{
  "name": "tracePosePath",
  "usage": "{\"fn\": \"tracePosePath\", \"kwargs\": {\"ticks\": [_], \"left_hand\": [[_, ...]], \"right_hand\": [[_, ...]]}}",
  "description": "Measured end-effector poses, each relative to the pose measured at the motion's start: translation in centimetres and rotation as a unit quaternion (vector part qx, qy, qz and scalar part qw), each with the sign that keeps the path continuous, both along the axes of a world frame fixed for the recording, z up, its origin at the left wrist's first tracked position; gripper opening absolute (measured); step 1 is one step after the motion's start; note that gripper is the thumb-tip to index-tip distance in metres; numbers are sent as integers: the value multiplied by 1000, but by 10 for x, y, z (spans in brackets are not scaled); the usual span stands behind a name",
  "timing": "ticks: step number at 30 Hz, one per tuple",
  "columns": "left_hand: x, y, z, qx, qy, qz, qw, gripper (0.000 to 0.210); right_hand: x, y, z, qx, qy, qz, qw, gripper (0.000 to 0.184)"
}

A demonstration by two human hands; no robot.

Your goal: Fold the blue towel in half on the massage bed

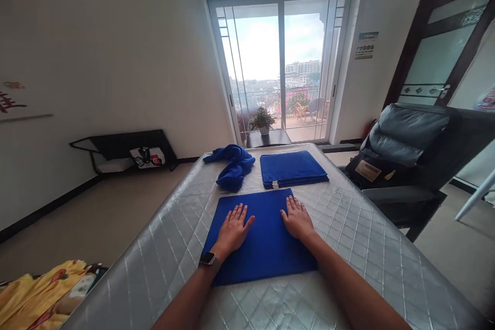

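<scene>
A blue cloth [265, 247], folded into a flat rectangle, lies in front of me on a silver quilted cover [348, 247]. My left hand [234, 224] rests palm down on its left part, fingers stretched out. On its upper right edge my right hand [297, 216] lies flat, with the fingers extended. Just beyond is a stack of folded blue cloths [294, 166] with a small white tag at its front edge. Left of that stack sits a crumpled blue cloth [234, 165]. A watch [208, 258] is on my left wrist.
A dark armchair [410, 134] with a black bag [377, 169] stands to the right. At the far end, a potted plant [263, 126] is on a dark stand before the glass sliding door [280, 62]. Yellow patterned fabric [46, 294] lies at lower left.
</scene>
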State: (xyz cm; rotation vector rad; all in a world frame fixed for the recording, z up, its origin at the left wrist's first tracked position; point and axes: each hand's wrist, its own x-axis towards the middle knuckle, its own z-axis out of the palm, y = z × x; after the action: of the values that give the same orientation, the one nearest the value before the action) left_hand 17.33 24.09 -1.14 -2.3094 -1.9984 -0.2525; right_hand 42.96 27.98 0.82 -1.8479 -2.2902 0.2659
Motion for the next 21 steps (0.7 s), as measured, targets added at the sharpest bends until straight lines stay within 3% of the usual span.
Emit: {"fn": "tracePosePath", "kwargs": {"ticks": [3,6,13,21], "left_hand": [[-60,-8,-9,12,4,73,997,73],[-89,-11,-16,1,-12,106,994,78],[-78,-13,-8,-22,-23,120,992,88],[-77,-16,-4,-24,-15,119,992,88]], "right_hand": [[0,2,-1,-5,-16,-1,1000,70],[-1,1,0,-2,-29,-5,1000,70],[-6,-8,8,116,-80,48,989,64],[-4,39,15,-11,-79,29,996,63]]}}
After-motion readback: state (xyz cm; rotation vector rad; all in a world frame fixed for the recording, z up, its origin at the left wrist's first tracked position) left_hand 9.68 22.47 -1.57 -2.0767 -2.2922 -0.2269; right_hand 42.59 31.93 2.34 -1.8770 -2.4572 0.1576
